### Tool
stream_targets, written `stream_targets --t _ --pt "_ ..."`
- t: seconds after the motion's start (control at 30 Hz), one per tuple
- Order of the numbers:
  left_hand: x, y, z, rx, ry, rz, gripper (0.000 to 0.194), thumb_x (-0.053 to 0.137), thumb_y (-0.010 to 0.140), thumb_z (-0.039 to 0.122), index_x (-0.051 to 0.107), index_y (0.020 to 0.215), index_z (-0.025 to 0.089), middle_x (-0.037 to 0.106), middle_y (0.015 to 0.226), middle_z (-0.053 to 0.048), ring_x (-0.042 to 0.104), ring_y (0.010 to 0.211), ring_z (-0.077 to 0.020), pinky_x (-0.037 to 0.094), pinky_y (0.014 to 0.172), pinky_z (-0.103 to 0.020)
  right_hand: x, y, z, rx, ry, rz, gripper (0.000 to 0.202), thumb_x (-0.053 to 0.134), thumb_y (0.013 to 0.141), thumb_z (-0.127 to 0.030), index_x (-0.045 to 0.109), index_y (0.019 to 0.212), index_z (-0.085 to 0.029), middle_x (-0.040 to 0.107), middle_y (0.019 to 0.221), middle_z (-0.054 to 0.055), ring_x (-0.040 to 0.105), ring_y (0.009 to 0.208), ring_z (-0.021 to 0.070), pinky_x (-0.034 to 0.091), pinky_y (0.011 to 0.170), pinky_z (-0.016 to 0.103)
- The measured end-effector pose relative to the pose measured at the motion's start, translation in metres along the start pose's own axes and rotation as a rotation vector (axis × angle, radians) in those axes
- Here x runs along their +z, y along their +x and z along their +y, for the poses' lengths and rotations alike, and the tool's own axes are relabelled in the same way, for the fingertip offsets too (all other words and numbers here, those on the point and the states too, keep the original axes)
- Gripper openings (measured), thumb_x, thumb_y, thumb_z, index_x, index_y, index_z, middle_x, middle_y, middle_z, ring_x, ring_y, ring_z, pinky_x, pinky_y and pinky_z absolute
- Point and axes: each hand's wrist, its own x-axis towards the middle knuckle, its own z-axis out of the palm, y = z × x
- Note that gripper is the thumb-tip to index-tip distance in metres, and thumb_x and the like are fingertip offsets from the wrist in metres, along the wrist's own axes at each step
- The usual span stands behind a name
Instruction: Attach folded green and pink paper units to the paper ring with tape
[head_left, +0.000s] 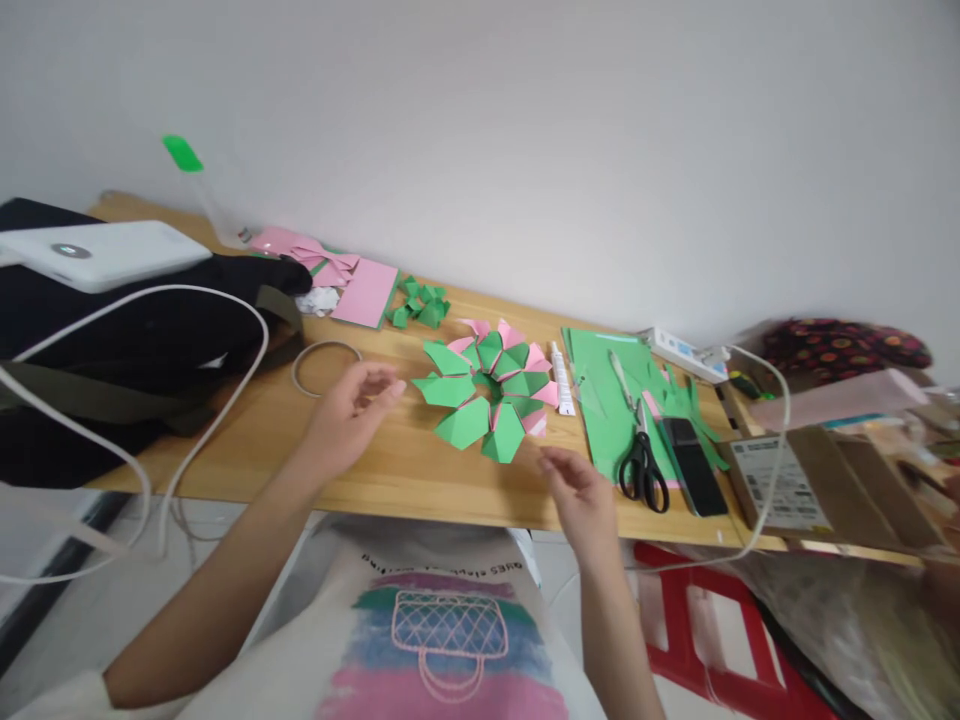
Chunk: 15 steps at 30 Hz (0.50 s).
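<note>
Paper ring point(472, 415), green and pink.

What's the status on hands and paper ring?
Left hand empty, apart from green-and-pink paper ring. Right hand by its near edge. White tube close beside ring.

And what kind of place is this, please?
Probably a small craft corner, perhaps in a home: a wooden table by a plain wall holds a green-and-pink paper ring, black-handled scissors and green paper sheets.
</note>
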Motion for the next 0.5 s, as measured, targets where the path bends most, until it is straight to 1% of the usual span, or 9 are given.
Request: stream_targets --t 0.07,0.1,0.13,0.2,0.27,0.33,0.37,0.43,0.5 --pt "0.007 -0.005 -0.010 -0.201 -0.273 -0.085 0.035 0.067 0.077 0.050 0.058 0.095 0.021 0.070 0.103 -0.008 0.067 0.099 -0.0250 0.051 0.085 -0.037 -0.011 0.015 0.001 -0.091 -0.132 0.117 0.031 0.056 0.084 -0.040 0.069 0.097 -0.014 0.072 0.089 0.014 0.064 0.076 0.0242 0.051 0.074 0.043" --pt "0.012 -0.007 -0.012 -0.261 -0.353 -0.123 0.037 0.067 0.077 0.051 0.058 0.098 0.021 0.070 0.106 -0.009 0.068 0.099 -0.0255 0.052 0.085 -0.038 -0.015 0.024 -0.001 -0.145 -0.191 0.149 0.031 0.052 0.086 -0.036 0.067 0.102 -0.014 0.071 0.095 0.016 0.064 0.083 0.0259 0.050 0.079 0.045" --pt "0.018 -0.008 -0.013 -0.285 -0.395 -0.153 0.039 0.066 0.078 0.051 0.057 0.101 0.021 0.070 0.110 -0.011 0.068 0.099 -0.0261 0.053 0.085 -0.039 -0.019 0.034 -0.003 -0.204 -0.245 0.158 0.032 0.049 0.087 -0.032 0.066 0.106 -0.014 0.069 0.100 0.017 0.063 0.091 0.0275 0.048 0.084 0.047" --pt "0.032 -0.011 -0.010 -0.274 -0.437 -0.195 0.042 0.067 0.078 0.049 0.055 0.107 0.022 0.066 0.122 -0.012 0.065 0.110 -0.0272 0.052 0.088 -0.039 -0.023 0.053 -0.011 -0.329 -0.345 0.099 0.033 0.048 0.084 -0.023 0.066 0.111 -0.015 0.067 0.111 0.018 0.059 0.106 0.0293 0.044 0.094 0.048" --pt "0.044 -0.011 -0.004 -0.236 -0.465 -0.243 0.046 0.070 0.076 0.046 0.054 0.113 0.024 0.062 0.132 -0.010 0.059 0.121 -0.0269 0.051 0.094 -0.037 -0.024 0.068 -0.019 -0.436 -0.423 -0.018 0.040 0.052 0.078 -0.014 0.066 0.114 -0.020 0.063 0.124 0.014 0.054 0.119 0.0295 0.039 0.102 0.048" --pt "0.052 -0.010 0.001 -0.194 -0.474 -0.288 0.052 0.073 0.075 0.044 0.054 0.118 0.024 0.060 0.136 -0.007 0.055 0.127 -0.0259 0.047 0.100 -0.035 -0.022 0.079 -0.024 -0.537 -0.529 -0.147 0.048 0.056 0.072 -0.007 0.067 0.115 -0.024 0.059 0.134 0.011 0.048 0.128 0.0305 0.036 0.105 0.049" --pt "0.055 -0.008 0.003 -0.179 -0.470 -0.306 0.053 0.074 0.074 0.044 0.055 0.119 0.023 0.060 0.136 -0.007 0.054 0.128 -0.0261 0.046 0.102 -0.035 -0.020 0.082 -0.025 -0.598 -0.615 -0.201 0.048 0.057 0.071 -0.006 0.067 0.115 -0.025 0.055 0.139 0.011 0.045 0.131 0.0315 0.035 0.105 0.049" --pt "0.056 -0.001 0.006 -0.156 -0.447 -0.334 0.055 0.075 0.072 0.043 0.058 0.119 0.021 0.063 0.134 -0.008 0.055 0.127 -0.0282 0.047 0.102 -0.037 -0.014 0.085 -0.026 -0.727 -0.805 -0.266 0.039 0.060 0.074 -0.008 0.069 0.109 -0.023 0.051 0.143 0.013 0.040 0.135 0.0332 0.034 0.105 0.050" --pt "0.056 0.010 0.007 -0.130 -0.411 -0.345 0.056 0.075 0.071 0.045 0.061 0.119 0.019 0.065 0.130 -0.010 0.058 0.123 -0.0310 0.049 0.099 -0.039 -0.008 0.083 -0.027 -0.827 -0.921 -0.268 0.023 0.062 0.078 -0.012 0.071 0.097 -0.021 0.055 0.139 0.013 0.042 0.133 0.0324 0.034 0.104 0.048"
